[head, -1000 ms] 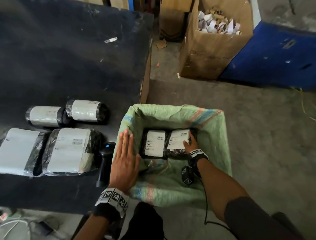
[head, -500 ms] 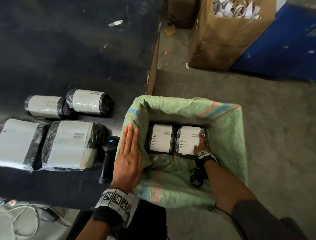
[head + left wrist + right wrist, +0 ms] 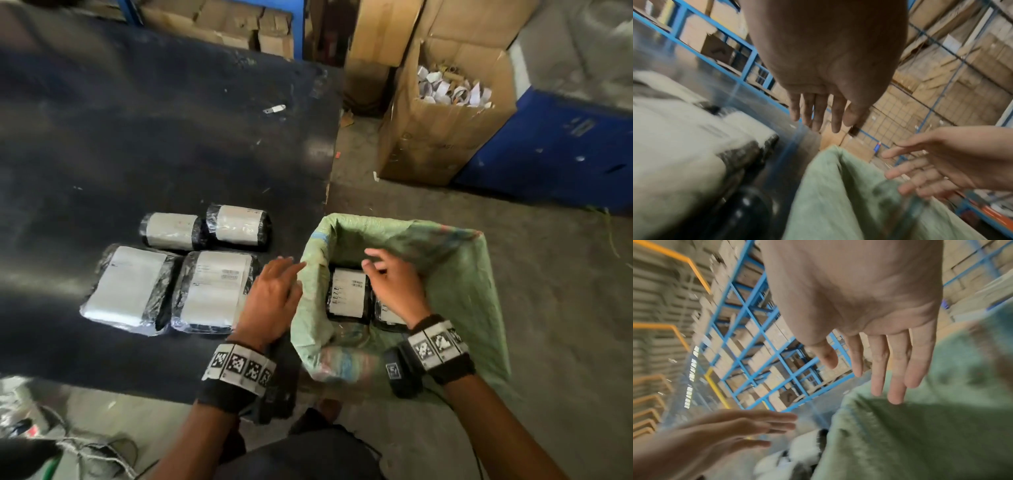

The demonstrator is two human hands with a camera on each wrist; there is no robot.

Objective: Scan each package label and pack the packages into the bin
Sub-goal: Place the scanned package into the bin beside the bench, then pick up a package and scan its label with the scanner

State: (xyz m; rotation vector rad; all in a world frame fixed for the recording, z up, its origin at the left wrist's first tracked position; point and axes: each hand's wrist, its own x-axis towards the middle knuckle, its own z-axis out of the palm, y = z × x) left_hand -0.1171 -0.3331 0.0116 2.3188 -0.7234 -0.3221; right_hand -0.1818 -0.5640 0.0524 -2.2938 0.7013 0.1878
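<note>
Bare forearms, each ending in a black wristband point(image 3: 227, 394) topped by a strip of white tiles point(image 3: 239, 366) printed with black square-code markers. Same on the right: black band point(image 3: 454, 371), white marker tiles point(image 3: 436, 342), plus a small black box point(image 3: 399, 371) strapped at the inner wrist bearing its own white marker. Dark clothing point(image 3: 301, 455) at the bottom edge.

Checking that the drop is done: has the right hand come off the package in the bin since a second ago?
Yes. The right hand has lifted off the right package and now hovers open above the bin, empty, nearer its left wall.
</note>
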